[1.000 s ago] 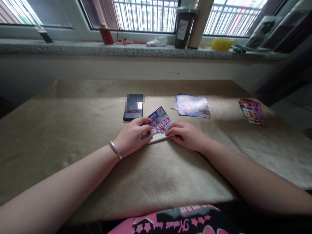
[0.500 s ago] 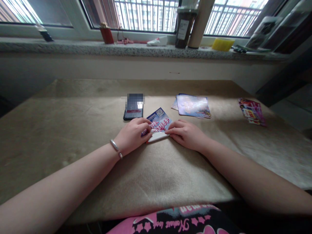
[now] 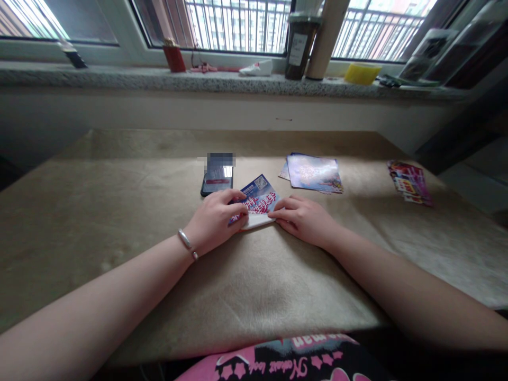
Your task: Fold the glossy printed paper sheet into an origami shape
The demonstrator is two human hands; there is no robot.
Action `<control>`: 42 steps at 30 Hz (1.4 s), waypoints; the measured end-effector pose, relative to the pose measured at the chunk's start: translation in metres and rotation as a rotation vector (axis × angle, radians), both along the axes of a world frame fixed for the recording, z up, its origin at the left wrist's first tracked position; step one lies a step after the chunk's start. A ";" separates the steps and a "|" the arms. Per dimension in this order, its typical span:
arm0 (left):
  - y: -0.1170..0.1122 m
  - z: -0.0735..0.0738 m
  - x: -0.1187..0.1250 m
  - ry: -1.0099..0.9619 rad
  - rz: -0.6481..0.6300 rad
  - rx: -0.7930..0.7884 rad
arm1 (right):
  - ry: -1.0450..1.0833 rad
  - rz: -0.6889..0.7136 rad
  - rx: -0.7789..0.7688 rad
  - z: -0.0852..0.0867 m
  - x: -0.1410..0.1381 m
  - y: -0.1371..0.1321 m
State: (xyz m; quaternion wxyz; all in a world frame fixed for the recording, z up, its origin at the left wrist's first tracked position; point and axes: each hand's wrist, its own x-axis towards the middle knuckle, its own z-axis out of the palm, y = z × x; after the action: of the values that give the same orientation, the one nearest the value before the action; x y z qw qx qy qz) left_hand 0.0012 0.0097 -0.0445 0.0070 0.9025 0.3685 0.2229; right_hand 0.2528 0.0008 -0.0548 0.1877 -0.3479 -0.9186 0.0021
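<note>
A printed paper flyer (image 3: 260,200) lies on the table between my hands, its front side blue with red-and-white lettering and a QR code in the upper corner. Along the edge nearest me a white strip is folded up over the print. My left hand (image 3: 216,219), with a silver bangle at the wrist, grips the left end of that fold with its fingers bent. On the right end, my right hand (image 3: 304,218) presses the strip with fingertips held together. The flyer's left corner is partly hidden under my left fingers.
Behind my left hand lies a phone (image 3: 217,177). More flyers (image 3: 315,172) are stacked at the back right, and several red-pink folded papers (image 3: 410,182) lie at far right. A granite windowsill (image 3: 222,82) carries a dark jar (image 3: 300,47) and a yellow item (image 3: 362,74).
My left fingers have shifted slightly along the folded strip, toward the right, and cover more of its left end. My right hand stays almost where it was.
</note>
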 end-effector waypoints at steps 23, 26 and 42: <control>-0.014 0.009 0.004 0.331 -0.024 0.132 | -0.017 -0.064 0.019 -0.004 0.004 0.004; -0.011 0.007 0.002 0.328 -0.027 0.137 | -0.019 -0.074 0.017 -0.004 0.003 0.003; -0.011 0.007 0.005 0.312 -0.041 0.091 | -0.070 -0.107 0.050 -0.001 0.001 0.000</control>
State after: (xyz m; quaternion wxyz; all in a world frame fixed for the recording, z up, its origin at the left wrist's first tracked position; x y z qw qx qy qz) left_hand 0.0061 -0.0016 -0.0378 -0.0867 0.9329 0.3359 0.0965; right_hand 0.2541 0.0011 -0.0561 0.1639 -0.3914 -0.9045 -0.0428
